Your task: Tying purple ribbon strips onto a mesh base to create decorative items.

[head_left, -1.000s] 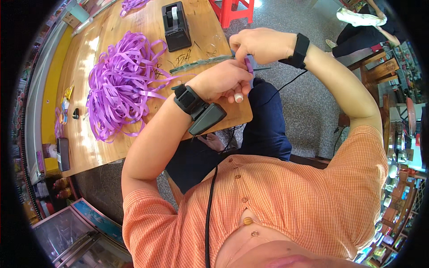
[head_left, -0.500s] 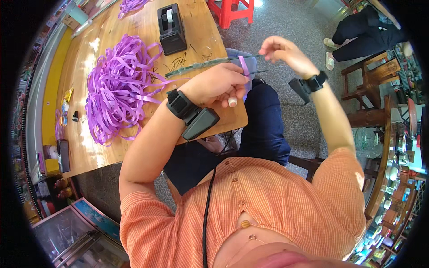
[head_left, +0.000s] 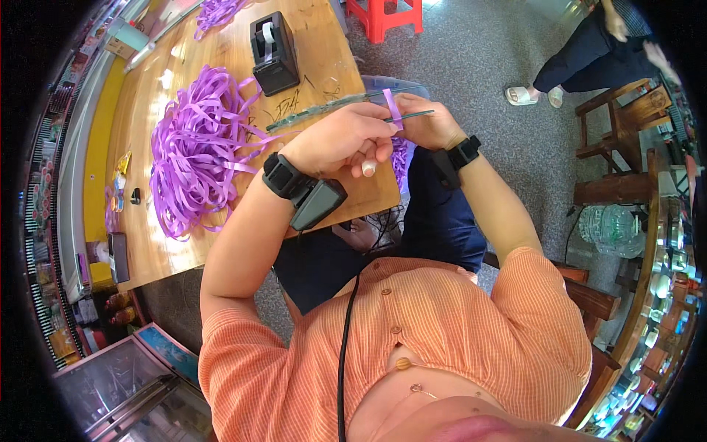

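Note:
My left hand (head_left: 350, 138) is closed over the table's right edge, pinching a thin dark green rod (head_left: 418, 115) whose end sticks out past the fingers. A white wrap covers one of its fingertips. A short length of purple ribbon (head_left: 391, 105) stands looped around the rod. My right hand (head_left: 428, 124) is close against the left, fingers bent in at the ribbon; its fingertips are partly hidden behind ribbon and rod. Just beyond the hands, a longer green strip (head_left: 313, 110), twisted or wrapped in look, lies across the table corner.
A big heap of purple ribbon (head_left: 195, 155) covers the table's middle, left of my hands. Behind stands a black tape dispenser (head_left: 274, 62). More purple ribbon (head_left: 399, 160) shows below the table edge. A red stool (head_left: 384, 18), wooden chair (head_left: 618, 121) and another person's legs (head_left: 571, 70) are beyond.
My right hand has come left and down from out in the air to meet the ribbon beside my left hand. The left hand has shifted slightly left. The other person's legs have moved.

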A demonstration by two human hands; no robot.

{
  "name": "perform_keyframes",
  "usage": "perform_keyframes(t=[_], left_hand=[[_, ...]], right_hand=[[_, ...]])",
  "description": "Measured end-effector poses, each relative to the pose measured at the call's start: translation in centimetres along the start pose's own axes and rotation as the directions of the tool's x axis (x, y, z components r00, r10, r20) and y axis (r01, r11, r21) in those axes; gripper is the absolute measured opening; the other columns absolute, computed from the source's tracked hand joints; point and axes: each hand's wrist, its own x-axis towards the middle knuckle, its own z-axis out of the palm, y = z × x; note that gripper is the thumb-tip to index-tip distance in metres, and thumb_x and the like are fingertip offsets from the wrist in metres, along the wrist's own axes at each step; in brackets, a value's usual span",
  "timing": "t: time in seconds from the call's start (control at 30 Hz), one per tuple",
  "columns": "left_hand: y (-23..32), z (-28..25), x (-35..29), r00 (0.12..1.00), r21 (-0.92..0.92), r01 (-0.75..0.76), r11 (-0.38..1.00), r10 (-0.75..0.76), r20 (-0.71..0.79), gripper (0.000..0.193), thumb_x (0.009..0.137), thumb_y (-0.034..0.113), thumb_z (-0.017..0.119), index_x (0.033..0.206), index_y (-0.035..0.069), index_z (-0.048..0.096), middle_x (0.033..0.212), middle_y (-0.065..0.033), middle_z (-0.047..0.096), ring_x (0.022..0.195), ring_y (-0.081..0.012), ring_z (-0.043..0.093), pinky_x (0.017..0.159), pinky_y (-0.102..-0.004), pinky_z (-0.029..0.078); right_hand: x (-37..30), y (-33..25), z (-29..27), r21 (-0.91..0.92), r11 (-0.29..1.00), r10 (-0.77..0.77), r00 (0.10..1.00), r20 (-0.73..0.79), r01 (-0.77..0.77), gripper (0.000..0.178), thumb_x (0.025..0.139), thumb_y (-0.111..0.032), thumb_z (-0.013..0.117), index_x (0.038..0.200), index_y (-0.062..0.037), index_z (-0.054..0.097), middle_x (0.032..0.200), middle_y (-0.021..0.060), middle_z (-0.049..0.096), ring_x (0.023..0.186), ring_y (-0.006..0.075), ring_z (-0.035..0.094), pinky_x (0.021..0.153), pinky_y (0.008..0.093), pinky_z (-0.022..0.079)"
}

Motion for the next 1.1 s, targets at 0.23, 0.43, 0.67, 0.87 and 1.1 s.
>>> perform_keyframes(t=[0.23, 0.43, 0.67, 0.87, 1.1], left_hand=[[-0.2, -0.2, -0.2, 1.000, -0.003, 0.010, 1.000, -0.010, 0.000, 0.017, 0.096, 0.021, 0.055, 0.098, 0.004, 0.055, 0.072, -0.0040, 0.061, 0.050, -0.0091, 0.057, 0.039, -0.0211, 0.042], [0.0, 0.3, -0.1, 0.999, -0.026, 0.025, 0.999, -0.027, -0.042, 0.020, 0.098, 0.017, 0.053, 0.111, 0.002, 0.054, 0.066, -0.0024, 0.056, 0.045, -0.0092, 0.051, 0.038, -0.0232, 0.037], [0.0, 0.4, -0.2, 0.998, -0.014, 0.029, 0.999, -0.030, -0.050, 0.025, 0.098, 0.017, 0.052, 0.117, 0.001, 0.053, 0.066, -0.0023, 0.056, 0.045, -0.0091, 0.052, 0.038, -0.0230, 0.038], [0.1, 0.1, 0.0, 0.999, 0.015, 0.033, 0.999, -0.032, -0.025, 0.026, 0.099, 0.018, 0.051, 0.119, 0.002, 0.053, 0.066, -0.0019, 0.055, 0.045, -0.0090, 0.052, 0.039, -0.0228, 0.038], [0.2, 0.3, 0.0, 0.998, 0.009, 0.041, 0.999, -0.040, -0.038, 0.018, 0.098, 0.020, 0.054, 0.104, 0.004, 0.054, 0.069, -0.0031, 0.058, 0.048, -0.0098, 0.055, 0.039, -0.0226, 0.040]], right_hand=[[0.5, -0.3, 2.9, 0.083, 0.981, 0.179, 0.984, 0.002, -0.178, 0.035, 0.097, -0.027, 0.054, 0.124, -0.0048, 0.058, 0.122, 0.0101, 0.062, 0.113, 0.0243, 0.060, 0.101, 0.0456, 0.045], [0.5, -0.6, 3.2, 0.011, 0.989, 0.151, 0.989, -0.004, -0.151, 0.036, 0.097, -0.028, 0.056, 0.125, -0.0054, 0.057, 0.124, 0.0093, 0.062, 0.111, 0.0243, 0.061, 0.096, 0.0465, 0.050], [0.2, 0.5, 3.5, 0.024, 0.994, 0.107, 0.986, -0.131, -0.105, 0.035, 0.098, -0.028, 0.055, 0.122, -0.0037, 0.058, 0.119, 0.0100, 0.064, 0.109, 0.0234, 0.062, 0.094, 0.0462, 0.051], [0.8, 0.4, 4.3, 0.364, 0.931, -0.040, 0.994, 0.105, -0.001, 0.050, 0.098, -0.046, 0.046, 0.116, -0.0014, 0.059, 0.116, 0.0152, 0.064, 0.106, 0.0299, 0.061, 0.094, 0.0457, 0.045], [1.7, -0.5, 3.7, 0.332, 0.941, 0.004, 0.984, 0.179, -0.064, 0.044, 0.098, -0.045, 0.046, 0.101, -0.0030, 0.059, 0.115, 0.0215, 0.064, 0.105, 0.0331, 0.061, 0.094, 0.0439, 0.045]])
